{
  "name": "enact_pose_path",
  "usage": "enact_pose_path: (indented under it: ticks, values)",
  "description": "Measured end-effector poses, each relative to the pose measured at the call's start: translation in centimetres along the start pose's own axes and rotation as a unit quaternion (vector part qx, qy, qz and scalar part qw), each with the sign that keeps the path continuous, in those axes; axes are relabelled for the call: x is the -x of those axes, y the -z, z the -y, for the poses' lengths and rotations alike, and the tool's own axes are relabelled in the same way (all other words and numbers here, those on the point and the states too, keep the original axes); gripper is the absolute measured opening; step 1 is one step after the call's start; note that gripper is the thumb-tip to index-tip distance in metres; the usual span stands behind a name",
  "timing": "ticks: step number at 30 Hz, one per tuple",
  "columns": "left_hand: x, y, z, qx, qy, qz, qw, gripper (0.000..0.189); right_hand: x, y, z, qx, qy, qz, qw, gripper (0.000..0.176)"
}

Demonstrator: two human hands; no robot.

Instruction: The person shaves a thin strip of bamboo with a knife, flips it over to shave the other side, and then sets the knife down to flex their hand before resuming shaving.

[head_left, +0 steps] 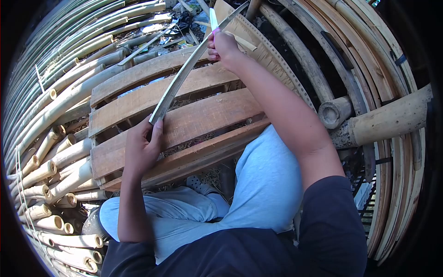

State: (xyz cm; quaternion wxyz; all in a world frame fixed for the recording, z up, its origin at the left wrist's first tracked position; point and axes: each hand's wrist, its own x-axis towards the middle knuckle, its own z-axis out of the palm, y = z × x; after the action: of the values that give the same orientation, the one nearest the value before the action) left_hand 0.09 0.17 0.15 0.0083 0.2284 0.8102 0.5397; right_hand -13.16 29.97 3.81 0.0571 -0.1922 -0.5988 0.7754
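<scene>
A long split bamboo strip (179,81) runs up from my left hand, tilted to the right, past my right hand toward the top edge. My left hand (144,147) is closed on its lower end, thumb along the strip, just over the wooden slatted stand (212,110). My right hand (224,47) is a fist around the pink handle of a knife, higher up beside the strip. The knife's pale blade (213,18) points up and lies against the strip in this view. Most of the handle is hidden inside the fingers.
Stacked bamboo poles (69,87) fill the left side, their cut ends facing me. Litter (177,32) lies at the back. A woven bamboo panel (267,51) leans behind my right arm. Thick bamboo (387,120) and long wooden strips (392,184) stand at the right.
</scene>
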Motion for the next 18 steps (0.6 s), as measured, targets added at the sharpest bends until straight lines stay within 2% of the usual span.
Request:
enact_pose_path:
  ticks: [3,5,7,8,9,10,11,13,15,17,18]
  values:
    - [-0.1,0.6,-0.5,-0.031,0.033,0.034,0.998,0.024,1.4,-0.4,0.0,0.059,0.023,0.039,0.997,0.033]
    - [-0.3,0.6,-0.2,-0.033,0.027,0.03,0.999,0.024,0.1,-0.2,-0.9,0.028,0.021,0.039,0.999,0.038]
    - [0.0,0.4,-0.1,-0.036,0.027,0.036,0.998,0.025,-0.5,-0.5,-2.2,0.244,0.131,-0.043,0.96,0.046]
    - [0.1,0.3,-0.2,-0.052,0.035,0.032,0.998,0.027,-0.9,-0.6,-2.4,0.303,0.131,-0.069,0.941,0.053]
    - [-0.1,0.2,-0.5,-0.069,0.039,0.026,0.997,0.033,-0.7,-1.1,-2.5,0.301,0.13,-0.072,0.942,0.053]
    - [-0.2,0.3,-1.1,-0.097,0.065,0.051,0.992,0.042,-0.2,-1.7,-2.4,0.359,0.132,-0.113,0.917,0.048]
    - [-0.2,0.1,-0.7,-0.099,0.065,0.056,0.991,0.042,0.3,-2.2,-2.3,0.414,0.133,-0.153,0.887,0.045]
    - [-0.3,-0.2,0.5,-0.121,-0.05,0.02,0.991,0.04,0.1,-2.4,-3.0,0.426,0.153,-0.166,0.876,0.039]
    - [-0.4,-0.2,0.3,-0.108,-0.049,0.01,0.993,0.04,-0.3,-2.8,-3.8,0.435,0.174,-0.172,0.866,0.036]
    - [-0.1,-0.3,-0.8,-0.099,-0.047,-0.002,0.994,0.04,-1.0,-3.3,-4.5,0.402,0.205,-0.233,0.862,0.026]
    - [0.0,-0.8,-1.9,-0.131,-0.123,-0.113,0.977,0.04,-1.0,-3.8,-4.5,0.395,0.206,-0.233,0.865,0.026]
